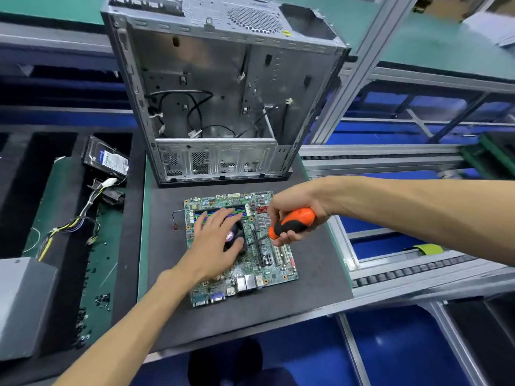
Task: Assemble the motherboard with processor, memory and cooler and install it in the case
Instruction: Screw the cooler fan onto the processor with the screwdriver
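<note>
1. motherboard (250, 263) lay on mat (306, 274), near side of case (223, 93).
2. left hand (214, 243) fingers spread, pressing cooler (237, 240).
3. right hand (295, 215) fingers wrapped round screwdriver (292, 222); tip could slip, gouge board.

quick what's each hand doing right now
Left hand: open, fingers flat on the cooler.
Right hand: gripping the screwdriver.

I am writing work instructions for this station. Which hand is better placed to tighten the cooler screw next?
The right hand. It already grips the orange screwdriver, whose tip points down beside the cooler on the motherboard. The left hand lies flat on the cooler, probably steadying it.
</note>
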`<action>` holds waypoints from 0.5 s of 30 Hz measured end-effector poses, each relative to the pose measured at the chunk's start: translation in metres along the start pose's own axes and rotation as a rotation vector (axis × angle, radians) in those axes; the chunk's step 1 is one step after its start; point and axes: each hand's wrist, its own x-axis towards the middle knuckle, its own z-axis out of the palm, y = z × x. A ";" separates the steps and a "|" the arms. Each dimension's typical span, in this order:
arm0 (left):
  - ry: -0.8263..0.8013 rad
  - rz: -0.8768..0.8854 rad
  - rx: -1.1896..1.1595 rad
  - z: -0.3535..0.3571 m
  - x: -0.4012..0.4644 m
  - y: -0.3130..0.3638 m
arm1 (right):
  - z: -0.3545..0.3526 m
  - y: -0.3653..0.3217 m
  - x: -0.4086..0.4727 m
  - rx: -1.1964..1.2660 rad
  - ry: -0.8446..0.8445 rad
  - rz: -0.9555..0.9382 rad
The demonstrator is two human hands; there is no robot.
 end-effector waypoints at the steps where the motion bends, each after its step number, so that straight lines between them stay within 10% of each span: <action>1: 0.043 0.012 -0.066 -0.010 0.002 0.007 | 0.001 -0.001 -0.004 0.007 -0.036 0.025; 5: 0.148 0.018 -0.204 -0.062 0.014 0.056 | -0.003 0.003 -0.009 0.171 -0.083 -0.058; 15: 0.003 0.093 0.401 -0.095 0.038 0.116 | 0.001 0.014 0.011 0.289 -0.266 -0.336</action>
